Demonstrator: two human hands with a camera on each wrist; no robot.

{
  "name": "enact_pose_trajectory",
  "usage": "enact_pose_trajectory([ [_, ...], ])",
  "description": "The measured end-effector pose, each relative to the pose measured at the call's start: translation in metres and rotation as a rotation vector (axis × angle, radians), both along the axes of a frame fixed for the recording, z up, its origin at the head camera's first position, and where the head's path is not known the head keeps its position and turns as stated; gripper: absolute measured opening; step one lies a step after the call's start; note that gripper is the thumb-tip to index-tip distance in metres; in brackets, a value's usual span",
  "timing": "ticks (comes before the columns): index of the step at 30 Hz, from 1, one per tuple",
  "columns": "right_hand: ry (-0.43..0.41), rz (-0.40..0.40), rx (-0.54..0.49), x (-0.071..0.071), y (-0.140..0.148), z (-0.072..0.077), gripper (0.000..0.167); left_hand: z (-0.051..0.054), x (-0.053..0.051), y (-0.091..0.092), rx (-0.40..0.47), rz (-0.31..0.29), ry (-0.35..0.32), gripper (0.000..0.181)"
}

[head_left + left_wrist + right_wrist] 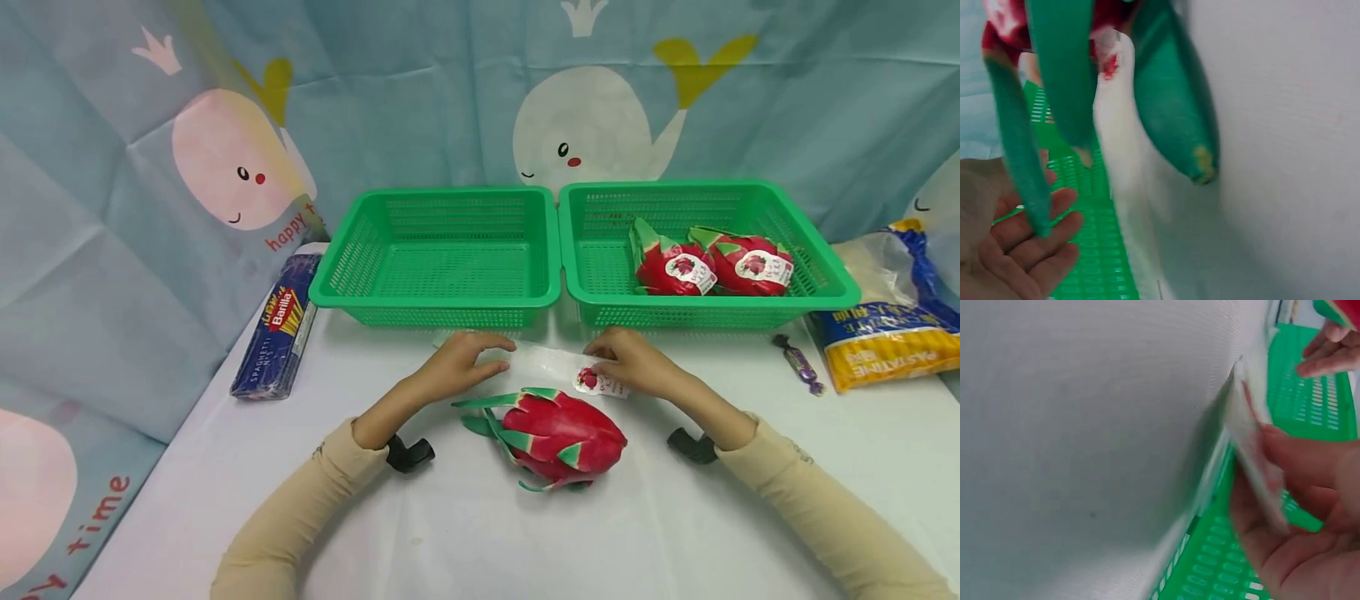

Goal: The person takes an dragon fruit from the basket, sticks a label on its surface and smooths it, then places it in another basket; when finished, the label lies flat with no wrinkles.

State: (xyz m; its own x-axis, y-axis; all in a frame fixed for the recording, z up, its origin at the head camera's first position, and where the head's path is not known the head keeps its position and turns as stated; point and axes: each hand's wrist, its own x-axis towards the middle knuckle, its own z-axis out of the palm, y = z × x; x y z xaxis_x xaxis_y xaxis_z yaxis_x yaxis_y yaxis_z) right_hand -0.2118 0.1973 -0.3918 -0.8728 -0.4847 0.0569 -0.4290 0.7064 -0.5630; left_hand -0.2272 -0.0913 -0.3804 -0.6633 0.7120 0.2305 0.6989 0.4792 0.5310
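A red dragon fruit (570,429) with green leaf tips lies on its side on the white table, between the forearms. Behind it stretches a pale strip (547,364) with a printed dragon fruit sticker (588,381) at its right end. My right hand (633,362) pinches that end between thumb and fingers; in the right wrist view the strip (1250,437) tilts up off the table. Beside the strip's left part, my left hand (461,364) has its fingers loosely bent and grips nothing. Green leaf tips (1066,75) partly cover that hand in the left wrist view.
Two green baskets stand at the back. The right basket (712,302) holds two stickered dragon fruits (675,265); the left basket (435,302) is beside it. A blue spaghetti pack (277,333) lies left, a wrapped candy (799,365) and a blue-yellow bag (885,333) right.
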Motion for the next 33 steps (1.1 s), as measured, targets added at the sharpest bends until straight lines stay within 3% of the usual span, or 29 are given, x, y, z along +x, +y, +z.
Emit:
enact_pose_trajectory([
  [3, -0.057, 0.005, -0.088, 0.000, 0.001, 0.006, 0.015, -0.004, -0.003, 0.002, 0.030, 0.016, 0.064, 0.030],
  [7, -0.104, 0.026, -0.194, -0.001, 0.001, 0.016, 0.015, -0.008, -0.006, 0.003, 0.074, 0.058, 0.086, 0.031],
  [10, -0.119, 0.047, -0.276, 0.000, -0.001, 0.019, 0.016, -0.010, -0.009, 0.001, 0.137, 0.088, 0.042, 0.029],
  [16, -0.095, 0.150, -0.399, 0.001, -0.002, 0.021, 0.020, -0.010, -0.012, -0.002, 0.258, 0.145, -0.123, 0.018],
  [21, -0.045, 0.200, -0.440, 0.003, -0.002, 0.023, 0.019, -0.009, -0.015, -0.003, 0.251, 0.176, -0.188, 0.016],
  [25, -0.067, 0.195, -0.456, 0.002, -0.003, 0.023, 0.012, -0.009, -0.015, -0.003, 0.245, 0.196, -0.218, 0.016],
  [30, -0.045, 0.157, -0.486, 0.005, -0.003, 0.024, 0.005, -0.013, -0.018, -0.004, 0.204, 0.244, -0.227, 0.015],
  [33, -0.021, 0.098, -0.565, 0.011, 0.000, 0.030, 0.006, -0.018, -0.022, -0.008, 0.138, 0.282, -0.206, 0.016],
])
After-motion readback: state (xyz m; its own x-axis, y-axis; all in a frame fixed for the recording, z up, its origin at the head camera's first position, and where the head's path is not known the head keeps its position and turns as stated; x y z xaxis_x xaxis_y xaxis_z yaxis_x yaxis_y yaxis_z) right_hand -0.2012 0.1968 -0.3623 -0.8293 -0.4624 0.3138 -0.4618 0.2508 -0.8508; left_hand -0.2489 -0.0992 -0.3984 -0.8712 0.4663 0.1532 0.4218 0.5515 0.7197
